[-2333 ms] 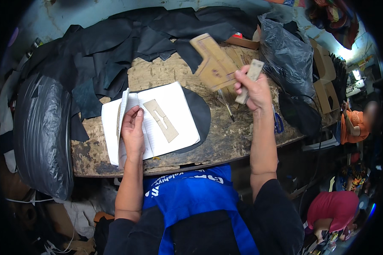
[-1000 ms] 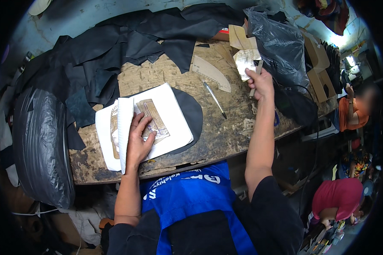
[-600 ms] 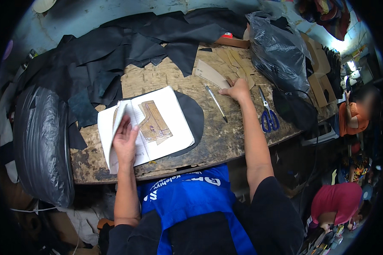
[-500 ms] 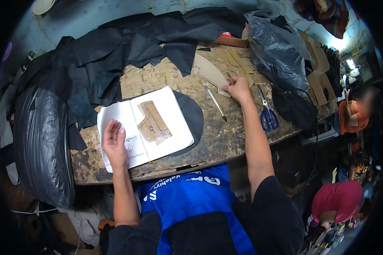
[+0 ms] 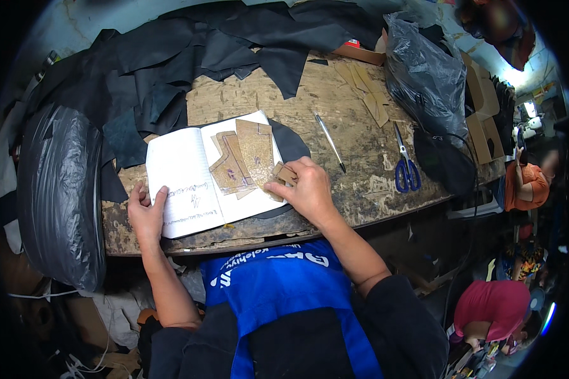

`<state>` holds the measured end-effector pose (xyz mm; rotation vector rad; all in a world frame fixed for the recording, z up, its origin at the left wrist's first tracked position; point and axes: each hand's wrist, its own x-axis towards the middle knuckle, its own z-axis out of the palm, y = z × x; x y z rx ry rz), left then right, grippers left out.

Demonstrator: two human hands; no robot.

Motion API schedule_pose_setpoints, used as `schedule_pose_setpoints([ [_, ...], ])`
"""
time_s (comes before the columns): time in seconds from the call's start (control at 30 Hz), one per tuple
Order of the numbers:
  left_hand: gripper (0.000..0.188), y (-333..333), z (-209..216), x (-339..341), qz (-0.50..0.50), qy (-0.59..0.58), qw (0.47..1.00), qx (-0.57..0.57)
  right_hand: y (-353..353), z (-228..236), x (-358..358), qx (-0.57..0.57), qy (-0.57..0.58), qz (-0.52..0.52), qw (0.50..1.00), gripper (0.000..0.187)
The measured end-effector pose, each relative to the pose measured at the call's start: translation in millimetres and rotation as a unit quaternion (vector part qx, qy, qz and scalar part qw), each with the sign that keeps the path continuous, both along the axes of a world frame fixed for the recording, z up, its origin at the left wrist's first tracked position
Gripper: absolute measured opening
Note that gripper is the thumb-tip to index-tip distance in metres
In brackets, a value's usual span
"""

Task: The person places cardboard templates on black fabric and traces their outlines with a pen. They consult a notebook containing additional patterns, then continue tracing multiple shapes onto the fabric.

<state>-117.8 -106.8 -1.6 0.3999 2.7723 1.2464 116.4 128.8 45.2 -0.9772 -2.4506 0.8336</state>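
Observation:
An open notebook lies near the table's front edge, with handwriting on its left page. Beside the notebook's left edge, my left hand rests with thumb and fingers apart, the thumb over the page's border. My right hand pinches a brown cardboard pattern piece over the right page. A small brown flap shows at my fingers; I cannot tell whether it is a separate piece. Left of the held piece, another cardboard pattern with drawn lines lies on the page. Under the notebook, dark material sticks out.
A pen and blue-handled scissors lie to the right, with more tan patterns behind. Black leather sheets cover the back. Black plastic bags stand at left and right. Other people are at far right.
My right hand has brought a cardboard pattern from the table's right side onto the notebook's right page. My left hand has moved off the left page to its outer edge.

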Motion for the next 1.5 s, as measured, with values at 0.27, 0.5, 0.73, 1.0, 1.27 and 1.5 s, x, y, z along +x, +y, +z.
schedule_pose_setpoints([
  [0.27,0.056,3.0,4.9,-6.3,-0.012,-0.215,0.948,0.236,8.8,-19.0,-1.5,-0.032,-0.052,0.016,0.998,0.045],
  [0.5,0.038,9.7,17.8,12.2,-0.043,-0.300,0.905,0.299,28.0,-13.4,2.0,-0.185,0.129,-0.034,0.974,0.018],
  [0.73,0.039,32.5,40.2,38.9,-0.088,-0.312,0.855,0.405,7.8,-10.3,-12.7,-0.223,0.102,0.040,0.969,0.057],
  [1.0,0.051,61.4,45.4,46.5,-0.133,-0.304,0.832,0.444,-18.6,-2.7,-17.9,-0.291,0.172,0.155,0.928,0.112],
  [1.27,0.033,44.6,40.3,43.8,-0.077,-0.293,0.843,0.445,4.3,19.0,-13.4,-0.081,0.182,-0.068,0.977,0.099],
  [1.5,0.052,53.0,44.5,46.4,-0.116,-0.303,0.823,0.467,-1.2,24.9,-41.7,-0.042,0.069,0.112,0.990,0.118],
])
